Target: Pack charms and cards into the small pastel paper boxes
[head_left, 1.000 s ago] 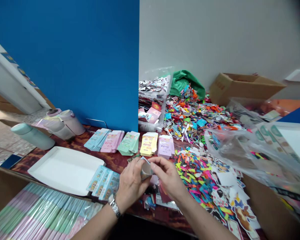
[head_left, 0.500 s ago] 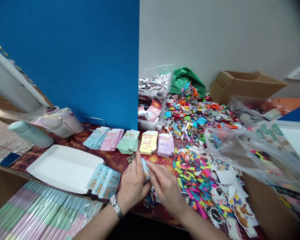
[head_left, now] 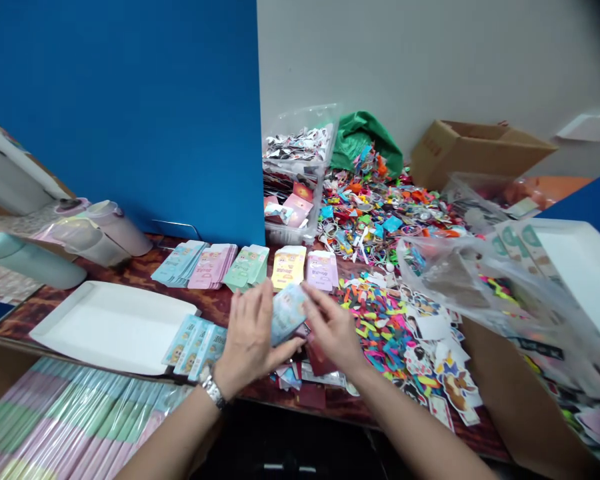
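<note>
Pinching one light-blue carton [head_left: 287, 312] between them, the left hand [head_left: 250, 331] extends its fingers straight, the right hand [head_left: 336, 332] curled.

Head-worn view, forward (and down).

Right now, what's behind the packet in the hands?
The yellow stack shows just beyond the packet, which the left hand and right hand hold. The packet covers part of the stack's near edge; whatever lies directly beneath cannot be seen.
</note>
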Demonstrator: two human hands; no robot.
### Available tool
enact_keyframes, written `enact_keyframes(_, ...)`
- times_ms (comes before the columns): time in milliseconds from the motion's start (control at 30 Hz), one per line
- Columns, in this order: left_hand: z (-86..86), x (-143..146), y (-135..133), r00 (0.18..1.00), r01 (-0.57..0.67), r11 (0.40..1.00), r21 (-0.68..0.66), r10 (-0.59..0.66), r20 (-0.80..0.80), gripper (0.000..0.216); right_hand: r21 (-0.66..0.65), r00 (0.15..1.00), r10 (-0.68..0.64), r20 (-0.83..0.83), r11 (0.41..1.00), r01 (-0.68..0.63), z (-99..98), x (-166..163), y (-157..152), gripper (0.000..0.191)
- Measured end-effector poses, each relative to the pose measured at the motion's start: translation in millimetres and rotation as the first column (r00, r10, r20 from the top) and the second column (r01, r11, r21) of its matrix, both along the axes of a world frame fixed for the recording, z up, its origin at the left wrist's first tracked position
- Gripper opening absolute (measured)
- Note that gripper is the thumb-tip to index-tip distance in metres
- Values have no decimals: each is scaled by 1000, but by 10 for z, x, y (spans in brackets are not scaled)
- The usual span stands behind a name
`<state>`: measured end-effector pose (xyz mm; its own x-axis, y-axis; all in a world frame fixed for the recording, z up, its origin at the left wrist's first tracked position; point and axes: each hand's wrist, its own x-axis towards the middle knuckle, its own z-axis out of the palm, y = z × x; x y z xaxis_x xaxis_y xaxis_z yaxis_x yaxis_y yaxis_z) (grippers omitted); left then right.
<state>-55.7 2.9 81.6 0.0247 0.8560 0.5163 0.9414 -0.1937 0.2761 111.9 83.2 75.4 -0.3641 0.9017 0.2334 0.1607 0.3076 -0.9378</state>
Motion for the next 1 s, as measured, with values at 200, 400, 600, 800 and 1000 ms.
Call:
enact_keyframes(200, -94, 45, 13, 817, 262, 965, -8, -217, 534, 113, -526, 921, -61, -384, 835, -164, -12, -58, -87, 40)
enact_keyframes(400, -170, 62, 31, 743, 159, 987, -22, -105, 661, 77, -174, 983, 121, 139, 980, -96, -193, 300, 90, 32)
enact_keyframes(600, -158, -1, 42, 719, 116, 984, -135, 11, 695, 71, 57, 496, -4, 868, 994, -93, -508, 647, 508, 42)
enact_keyframes(800, -338, 66, 74, 746, 144, 971, -194, 22, 666, 74, 9, 489, 18, 872, 999, -53, -612, 533, 472, 44)
enact_keyframes(1000, -394, 31, 91, 790, 98, 972, -211, 53, 611, 72, -34, 620, 108, 777, 991, -130, -350, 620, 480, 20)
